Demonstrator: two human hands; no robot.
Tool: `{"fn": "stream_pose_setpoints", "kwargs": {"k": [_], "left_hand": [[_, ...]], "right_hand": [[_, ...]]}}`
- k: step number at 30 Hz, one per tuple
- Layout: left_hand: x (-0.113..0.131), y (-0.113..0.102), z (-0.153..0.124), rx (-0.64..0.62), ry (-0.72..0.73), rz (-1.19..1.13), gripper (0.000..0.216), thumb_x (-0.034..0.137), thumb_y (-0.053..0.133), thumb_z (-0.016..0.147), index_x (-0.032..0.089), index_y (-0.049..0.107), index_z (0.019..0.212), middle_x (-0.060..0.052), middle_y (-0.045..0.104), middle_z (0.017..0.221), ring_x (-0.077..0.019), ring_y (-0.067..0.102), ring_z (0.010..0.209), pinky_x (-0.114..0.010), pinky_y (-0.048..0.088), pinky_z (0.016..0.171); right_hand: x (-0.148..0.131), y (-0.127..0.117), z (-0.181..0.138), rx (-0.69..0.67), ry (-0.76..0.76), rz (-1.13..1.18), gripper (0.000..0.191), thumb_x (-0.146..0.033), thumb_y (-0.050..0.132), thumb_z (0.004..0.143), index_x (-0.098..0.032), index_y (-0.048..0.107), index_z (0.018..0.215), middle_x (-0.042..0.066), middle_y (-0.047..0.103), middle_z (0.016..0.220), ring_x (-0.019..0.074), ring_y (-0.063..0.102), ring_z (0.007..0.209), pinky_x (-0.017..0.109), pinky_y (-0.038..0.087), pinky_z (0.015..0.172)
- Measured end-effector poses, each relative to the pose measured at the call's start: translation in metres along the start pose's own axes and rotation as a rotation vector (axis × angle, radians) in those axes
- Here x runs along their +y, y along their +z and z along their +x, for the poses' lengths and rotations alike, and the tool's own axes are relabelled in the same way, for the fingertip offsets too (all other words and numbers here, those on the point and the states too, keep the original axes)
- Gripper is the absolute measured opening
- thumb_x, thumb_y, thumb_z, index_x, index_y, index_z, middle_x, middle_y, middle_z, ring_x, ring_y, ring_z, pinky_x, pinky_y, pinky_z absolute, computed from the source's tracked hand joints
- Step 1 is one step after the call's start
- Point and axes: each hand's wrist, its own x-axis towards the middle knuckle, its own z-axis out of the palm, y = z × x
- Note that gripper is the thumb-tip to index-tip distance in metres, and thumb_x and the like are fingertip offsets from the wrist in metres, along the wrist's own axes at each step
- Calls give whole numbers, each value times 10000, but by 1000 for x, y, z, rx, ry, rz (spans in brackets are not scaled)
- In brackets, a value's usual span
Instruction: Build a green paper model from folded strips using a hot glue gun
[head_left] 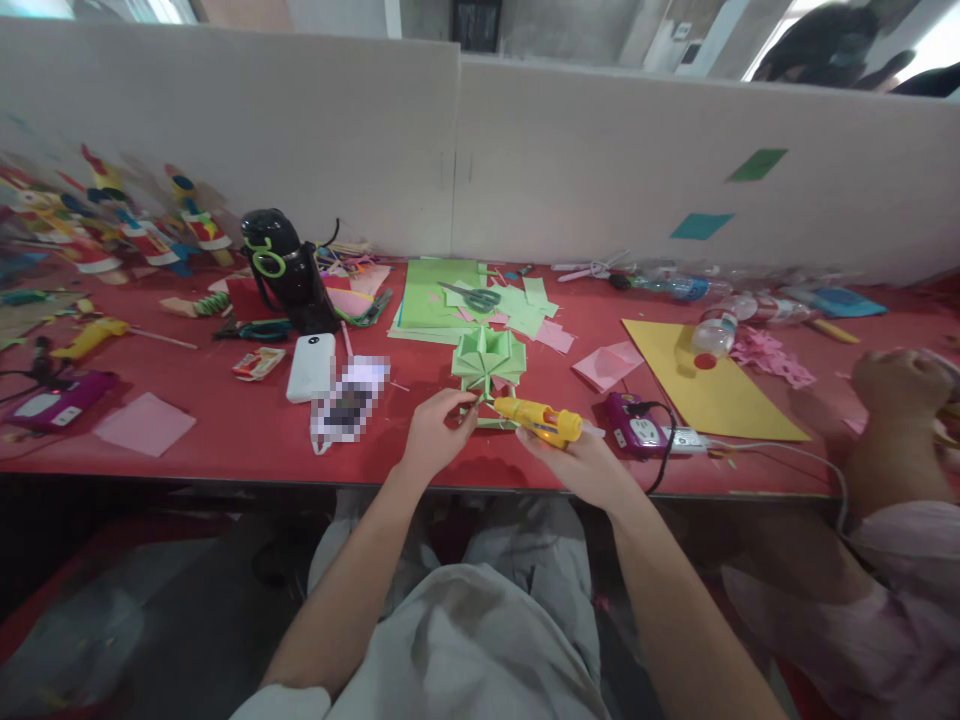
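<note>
A folded light-green paper model (pixel 489 358) stands near the table's front edge, with a cup-like top on thin struts. My right hand (pixel 581 462) is wrapped round a yellow hot glue gun (pixel 541 420). Its nozzle points left and meets the struts below the model's top. On the other side, my left hand (pixel 441 432) is closed, thumb and fingers pinching at the model's lower struts. The exact spot between those fingertips is too small to make out.
Green-handled scissors (pixel 471 297) lie on green paper behind the model. A phone (pixel 351 400), a white power bank (pixel 311 368) and a black bottle (pixel 289 270) are left. Rightward are a purple power strip (pixel 634 425), yellow card (pixel 720 390) and a co-worker's hand (pixel 900 385).
</note>
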Motion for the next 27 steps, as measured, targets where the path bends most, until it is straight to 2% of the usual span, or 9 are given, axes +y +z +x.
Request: {"fn": "stream_pose_setpoints", "kwargs": {"k": [15,27], "left_hand": [[2,0,0,-10,-14,-2,114,211,633,865,203,695,961,-58,748,940,-168,714,834,-268,579,730],[0,0,0,-12,-20,-7,115,212,638,864,206,695,964,-56,745,939,-163,710,829,-263,580,727]], "right_hand": [[-4,-2,-1,20,-18,-38,337,-426,605,905,-222,742,1136,43,764,963,228,704,864,349,569,805],[-2,-2,2,31,-32,-54,358,-421,604,907,-204,732,1162,65,772,1052,256,719,956,360,566,851]]}}
